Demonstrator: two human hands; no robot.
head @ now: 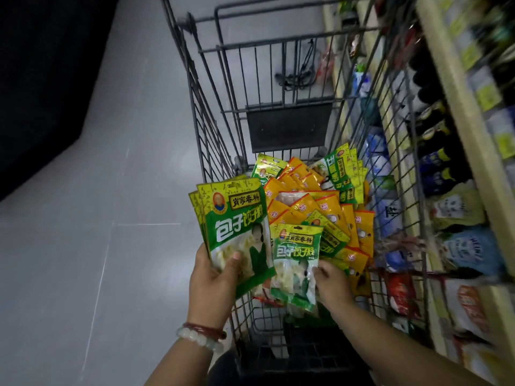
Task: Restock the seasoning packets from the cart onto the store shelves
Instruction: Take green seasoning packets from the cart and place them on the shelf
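Left hand (pixel 213 277) clamps a packet stack (pixel 234 229) with its thumb, right hand (pixel 331 280) pinches another packet (pixel 295 263) over the cart (pixel 211 129); glossy stack may slide apart.

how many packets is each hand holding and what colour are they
left hand, green packets: at least 3, fanned, exact count hidden
right hand, green packet: 1
total in hand: at least 4, all green

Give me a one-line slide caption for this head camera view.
Left hand holds a stack of green seasoning packets while right hand pinches another green packet over the cart.
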